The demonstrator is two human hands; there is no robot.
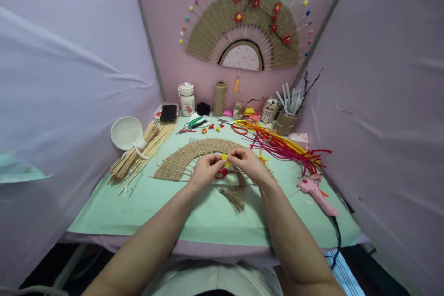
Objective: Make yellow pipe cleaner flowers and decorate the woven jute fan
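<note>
My left hand [205, 169] and my right hand [247, 163] meet over the middle of the green table [166, 212], fingers pinched together on a small yellow pipe-cleaner piece [225, 159]. Under them lies a half-woven twine fan [180, 161] on thin sticks, with red scissors [222, 174] partly hidden below my fingers. A tuft of loose twine [234, 198] lies just in front of the hands.
Bamboo sticks [140, 153] and a white paper plate [126, 132] lie at the left. Red, orange and yellow pipe cleaners [287, 145] spread at the right, near a pink glue gun [317, 194]. Jars, a twine spool [219, 98] and pliers [192, 125] line the back. A finished fan [243, 27] hangs on the wall.
</note>
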